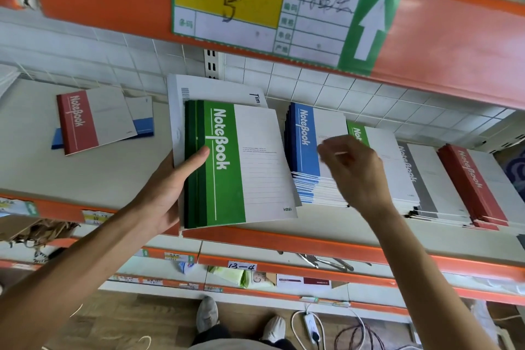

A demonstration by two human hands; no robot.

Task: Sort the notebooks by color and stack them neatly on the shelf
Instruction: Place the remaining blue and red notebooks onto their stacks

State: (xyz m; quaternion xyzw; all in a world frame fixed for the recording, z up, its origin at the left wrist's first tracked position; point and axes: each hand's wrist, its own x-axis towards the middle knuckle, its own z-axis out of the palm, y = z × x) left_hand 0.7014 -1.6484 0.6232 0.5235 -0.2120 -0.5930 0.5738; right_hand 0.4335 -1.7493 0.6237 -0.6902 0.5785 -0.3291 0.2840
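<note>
Green-banded notebooks (227,167), "NoteBook" in white, gripped by left hand (167,190). Right hand (355,170) loosely curled above blue stack (306,150), holding nothing.

A shop: orange-edged metal shelves (312,247) carry a handwritten price label (264,6) at the top of the frame, smaller price tags (179,257) along lower rails, and stacks of identical notebooks (306,150) laid out as stock.

notebook stacks (318,156) in a row on shelf (85,173), loose notebooks (93,119) left
</note>
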